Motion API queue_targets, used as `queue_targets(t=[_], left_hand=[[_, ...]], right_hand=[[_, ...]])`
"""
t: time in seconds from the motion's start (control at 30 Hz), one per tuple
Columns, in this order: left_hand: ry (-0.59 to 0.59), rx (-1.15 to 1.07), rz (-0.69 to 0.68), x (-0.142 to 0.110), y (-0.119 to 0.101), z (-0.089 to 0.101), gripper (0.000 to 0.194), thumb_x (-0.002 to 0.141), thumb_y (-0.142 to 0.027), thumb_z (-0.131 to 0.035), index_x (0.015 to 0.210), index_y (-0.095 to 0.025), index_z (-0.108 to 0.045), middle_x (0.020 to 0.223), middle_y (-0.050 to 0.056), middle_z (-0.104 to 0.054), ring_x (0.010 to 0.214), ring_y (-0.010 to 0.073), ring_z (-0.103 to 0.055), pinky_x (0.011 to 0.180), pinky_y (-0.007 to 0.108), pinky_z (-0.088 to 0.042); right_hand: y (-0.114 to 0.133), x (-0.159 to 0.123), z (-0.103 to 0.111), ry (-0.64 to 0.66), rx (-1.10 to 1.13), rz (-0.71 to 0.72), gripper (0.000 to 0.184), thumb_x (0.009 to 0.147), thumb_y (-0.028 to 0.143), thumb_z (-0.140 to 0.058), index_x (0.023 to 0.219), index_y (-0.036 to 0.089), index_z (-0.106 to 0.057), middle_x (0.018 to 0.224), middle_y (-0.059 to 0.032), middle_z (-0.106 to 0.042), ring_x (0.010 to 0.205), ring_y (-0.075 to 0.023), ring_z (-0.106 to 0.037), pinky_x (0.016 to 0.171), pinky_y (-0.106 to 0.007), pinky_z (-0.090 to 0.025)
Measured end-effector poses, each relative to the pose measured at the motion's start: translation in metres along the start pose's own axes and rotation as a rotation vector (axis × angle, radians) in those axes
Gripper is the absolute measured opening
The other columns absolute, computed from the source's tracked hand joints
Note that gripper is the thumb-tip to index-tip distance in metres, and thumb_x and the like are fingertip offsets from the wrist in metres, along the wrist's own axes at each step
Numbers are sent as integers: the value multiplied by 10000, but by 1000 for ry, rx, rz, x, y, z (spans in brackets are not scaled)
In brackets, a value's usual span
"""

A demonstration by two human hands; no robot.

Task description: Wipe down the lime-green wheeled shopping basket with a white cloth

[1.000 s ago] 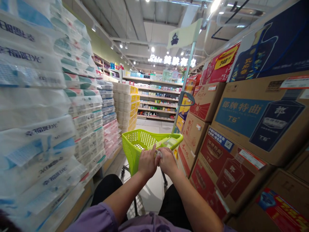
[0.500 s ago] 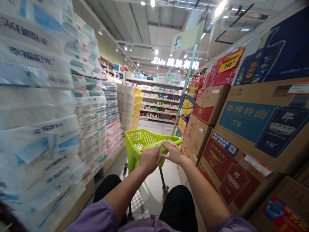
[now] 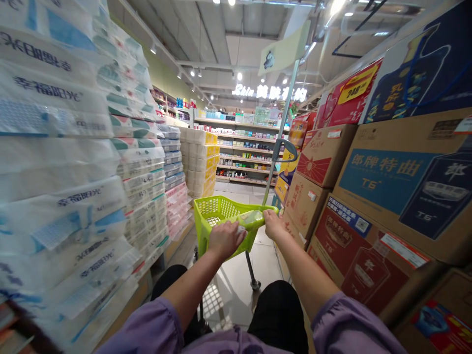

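Observation:
A lime-green shopping cart basket [image 3: 217, 211] stands in the aisle just ahead of me. My left hand [image 3: 224, 239] is closed over the near rim of the basket, towards its left. My right hand [image 3: 273, 223] grips the basket's near right corner, beside the grey pole [image 3: 280, 132] that rises from the cart with a loop handle and a pale flag on top. Both my arms reach forward in purple sleeves.
Stacked packs of tissue paper [image 3: 66, 172] wall the left side of the aisle. Cardboard cartons [image 3: 391, 187] are piled along the right. Far shelves [image 3: 243, 157] with small goods close the aisle end. Pale tiled floor [image 3: 236, 280] runs under the cart.
My hands, together at the middle of the rim a second ago, have spread apart. The right hand has slid to the right corner; the left stays on the rim.

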State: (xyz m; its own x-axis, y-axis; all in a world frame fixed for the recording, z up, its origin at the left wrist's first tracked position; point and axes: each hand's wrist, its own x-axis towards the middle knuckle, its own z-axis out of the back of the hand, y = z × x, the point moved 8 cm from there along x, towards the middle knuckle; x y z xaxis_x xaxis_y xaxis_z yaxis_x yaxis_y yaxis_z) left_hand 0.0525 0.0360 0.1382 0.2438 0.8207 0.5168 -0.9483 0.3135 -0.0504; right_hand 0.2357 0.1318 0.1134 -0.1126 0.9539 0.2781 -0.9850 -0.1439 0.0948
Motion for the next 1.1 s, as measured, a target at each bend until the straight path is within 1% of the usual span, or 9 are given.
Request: queue_targets(t=[0.13,0.27,0.4,0.5,0.63,0.77,0.93,1.03,1.1], left_hand=[[-26,28,-50,-12,5,7,475,949,-528,-313,1065,-202,-638,940,102,-656,839,232,-613,757,354,-408],[-62,59,-80,-22,26,17,433,946,-504,-342,969,-209,-658,895,79,-665,831,223,-613,747,341,-405],[-159,34,23,-26,65,26,370,938,-438,-382,970,-205,-668,902,65,-688,870,229,-614,800,359,-398],[-234,8,99,-27,91,28,374,938,-415,-369,977,-198,-671,897,63,-693,906,238,-609,825,370,-392],[-306,-37,120,-28,105,26,376,937,-394,-356,949,-192,-673,886,64,-689,912,242,-602,859,387,-386],[-348,-97,89,-33,89,25,366,944,-369,-352,878,-194,-666,886,63,-686,918,238,-592,884,397,-379],[-357,-152,-19,-34,43,23,339,938,-385,-409,1021,-169,-657,991,82,-689,992,252,-579,936,416,-371],[-278,-151,-79,-24,20,16,313,931,-395,-445,1049,-197,-658,1002,72,-688,965,247,-586,889,406,-396],[-230,-140,-104,-16,8,10,303,933,-402,-457,1059,-211,-657,983,66,-687,940,245,-593,859,402,-410]], right_hand=[[5,-16,-3,-89,73,-15,498,828,6,-332,1279,148,-487,1391,-127,-468,1375,-227,-295,1140,-405,-190],[23,-36,-2,-233,104,1,399,862,67,-346,1202,155,-534,1266,-127,-542,1273,-242,-375,1109,-363,-224],[52,-54,0,-342,110,81,371,844,105,-412,1188,154,-543,1195,-123,-565,1188,-270,-392,1102,-384,-203],[69,-64,2,-412,125,137,363,836,122,-444,1184,157,-543,1138,-110,-584,1124,-263,-417,1059,-378,-233],[78,-70,5,-429,59,148,238,788,136,-521,1008,176,-600,971,-79,-617,948,-243,-480,891,-362,-306],[71,-76,12,-470,-86,97,113,754,111,-544,815,181,-609,825,-76,-619,809,-230,-487,757,-352,-282],[36,-90,17,-553,-63,59,114,741,97,-533,766,185,-601,795,-58,-629,806,-223,-492,789,-357,-271],[13,-97,19,-584,8,28,182,740,99,-515,860,187,-620,838,-45,-639,854,-223,-503,853,-369,-268],[6,-100,21,-607,45,29,322,740,108,-504,1030,187,-619,934,-55,-647,923,-233,-505,922,-391,-251]])
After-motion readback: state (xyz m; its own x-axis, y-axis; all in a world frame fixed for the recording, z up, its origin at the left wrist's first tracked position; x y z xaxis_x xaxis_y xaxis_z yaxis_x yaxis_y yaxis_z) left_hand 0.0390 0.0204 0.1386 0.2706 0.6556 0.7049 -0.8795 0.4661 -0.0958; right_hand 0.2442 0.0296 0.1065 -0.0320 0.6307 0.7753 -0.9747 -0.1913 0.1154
